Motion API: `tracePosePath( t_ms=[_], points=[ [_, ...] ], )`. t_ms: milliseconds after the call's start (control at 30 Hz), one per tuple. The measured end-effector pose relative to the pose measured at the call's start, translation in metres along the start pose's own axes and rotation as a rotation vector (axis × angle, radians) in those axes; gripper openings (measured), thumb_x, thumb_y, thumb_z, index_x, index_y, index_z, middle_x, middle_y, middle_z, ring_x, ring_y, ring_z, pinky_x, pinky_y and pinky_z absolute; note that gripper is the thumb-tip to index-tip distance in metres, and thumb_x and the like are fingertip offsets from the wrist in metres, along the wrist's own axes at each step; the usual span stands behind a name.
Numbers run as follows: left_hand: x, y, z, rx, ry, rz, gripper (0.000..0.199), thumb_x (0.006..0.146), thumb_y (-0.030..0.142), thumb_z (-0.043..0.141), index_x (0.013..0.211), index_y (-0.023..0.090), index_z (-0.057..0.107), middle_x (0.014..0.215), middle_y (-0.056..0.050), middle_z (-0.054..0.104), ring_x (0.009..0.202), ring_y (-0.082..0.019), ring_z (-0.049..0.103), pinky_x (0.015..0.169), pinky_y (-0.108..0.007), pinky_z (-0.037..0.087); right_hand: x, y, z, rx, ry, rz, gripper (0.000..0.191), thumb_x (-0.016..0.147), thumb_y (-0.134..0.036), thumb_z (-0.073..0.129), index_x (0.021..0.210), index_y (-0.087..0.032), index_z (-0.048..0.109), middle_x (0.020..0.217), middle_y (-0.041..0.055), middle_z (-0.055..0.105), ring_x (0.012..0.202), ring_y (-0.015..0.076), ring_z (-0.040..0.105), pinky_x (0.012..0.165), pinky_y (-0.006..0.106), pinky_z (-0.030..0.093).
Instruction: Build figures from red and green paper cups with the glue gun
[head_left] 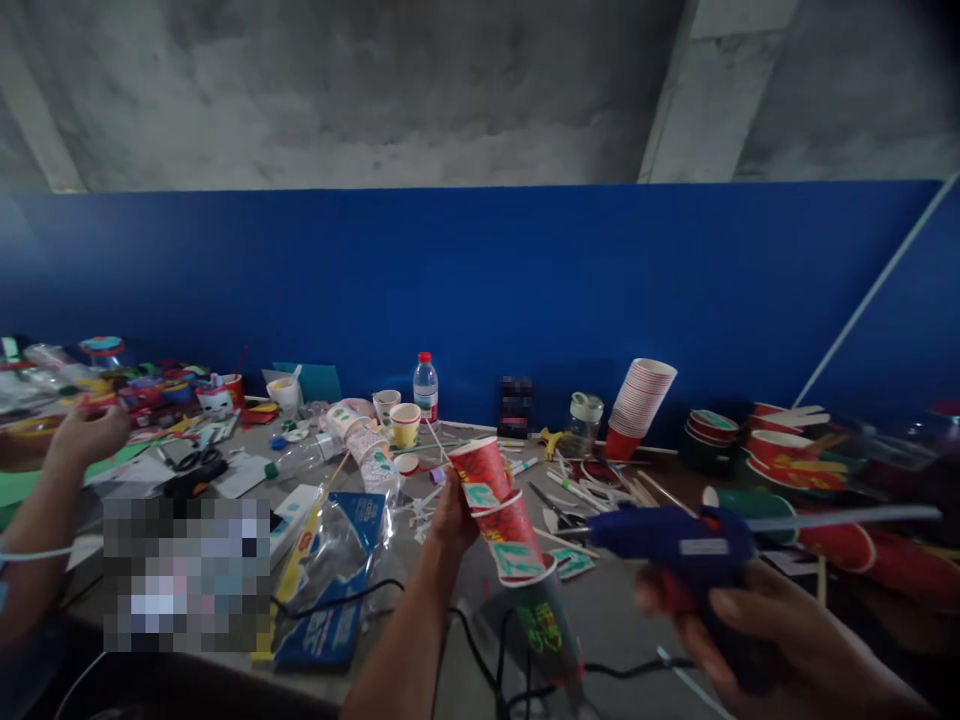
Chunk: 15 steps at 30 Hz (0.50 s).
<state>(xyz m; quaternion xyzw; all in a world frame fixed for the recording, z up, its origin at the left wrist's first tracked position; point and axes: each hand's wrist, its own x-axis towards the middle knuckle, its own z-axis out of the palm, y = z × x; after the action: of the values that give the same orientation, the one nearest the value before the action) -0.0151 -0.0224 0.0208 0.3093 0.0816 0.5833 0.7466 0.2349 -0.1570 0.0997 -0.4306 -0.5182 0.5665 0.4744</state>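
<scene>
My left hand [452, 520] is wrapped round the side of a row of paper cups. Its two upper cups are red [511, 538] with green and white print. A dark green cup [538, 625] forms the lower end, and the row leans down to the right. My right hand [757, 620] grips a blue hot glue gun [667, 545] by its handle. The gun's nozzle points left towards the cups but stays apart from them. A pale glue stick [847, 518] sticks out of the gun's rear. My right hand is somewhat blurred.
A tall stack of paper cups [641, 400] leans by the blue partition [487, 280]. Bottles [425, 388], a lidded jar [583, 425], cups and scattered craft sticks cover the table. A black cable [480, 650] runs across the front. Another person's hand [94, 430] works at far left.
</scene>
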Motion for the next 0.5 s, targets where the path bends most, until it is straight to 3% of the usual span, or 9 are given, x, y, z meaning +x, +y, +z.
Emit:
tracePosePath(
  t_ms=[100, 267, 400, 500],
  points=[
    [0.001, -0.001, -0.002, 0.009, -0.019, 0.000, 0.067, 0.064, 0.068, 0.066, 0.097, 0.010, 0.069, 0.093, -0.014, 0.073, 0.104, -0.036, 0.063, 0.092, -0.047, 0.047, 0.024, -0.015, 0.015, -0.025, -0.111, -0.045, 0.034, 0.068, -0.044, 0.071, 0.090, -0.019, 0.069, 0.091, 0.0122, 0.071, 0.045, 0.0123, 0.054, 0.044, 0.027, 0.040],
    [0.002, -0.004, -0.007, -0.013, 0.019, 0.004, 0.062, 0.060, 0.064, 0.072, 0.094, 0.012, 0.070, 0.092, -0.013, 0.074, 0.101, -0.035, 0.064, 0.093, -0.049, 0.046, 0.063, -0.026, 0.038, -0.322, -0.177, -0.154, 0.035, 0.069, -0.047, 0.073, 0.087, -0.017, 0.070, 0.086, 0.0103, 0.072, 0.081, 0.0233, 0.065, 0.074, 0.035, 0.053],
    [0.001, -0.006, -0.006, -0.026, 0.041, 0.011, 0.062, 0.057, 0.062, 0.075, 0.095, 0.013, 0.071, 0.095, -0.012, 0.074, 0.101, -0.034, 0.065, 0.093, -0.047, 0.046, 0.076, -0.036, 0.064, -0.407, -0.270, -0.264, 0.037, 0.072, -0.053, 0.067, 0.084, -0.018, 0.069, 0.078, 0.0056, 0.070, 0.079, 0.0232, 0.065, 0.077, 0.040, 0.055],
    [0.000, -0.007, -0.001, -0.034, 0.037, 0.036, 0.062, 0.059, 0.061, 0.075, 0.101, 0.015, 0.070, 0.100, -0.012, 0.073, 0.102, -0.034, 0.065, 0.092, -0.046, 0.047, 0.078, -0.040, 0.076, -0.432, -0.265, -0.327, 0.033, 0.075, -0.050, 0.065, 0.084, -0.019, 0.070, 0.075, 0.0039, 0.069, 0.079, 0.0229, 0.064, 0.077, 0.039, 0.056]
  ],
)
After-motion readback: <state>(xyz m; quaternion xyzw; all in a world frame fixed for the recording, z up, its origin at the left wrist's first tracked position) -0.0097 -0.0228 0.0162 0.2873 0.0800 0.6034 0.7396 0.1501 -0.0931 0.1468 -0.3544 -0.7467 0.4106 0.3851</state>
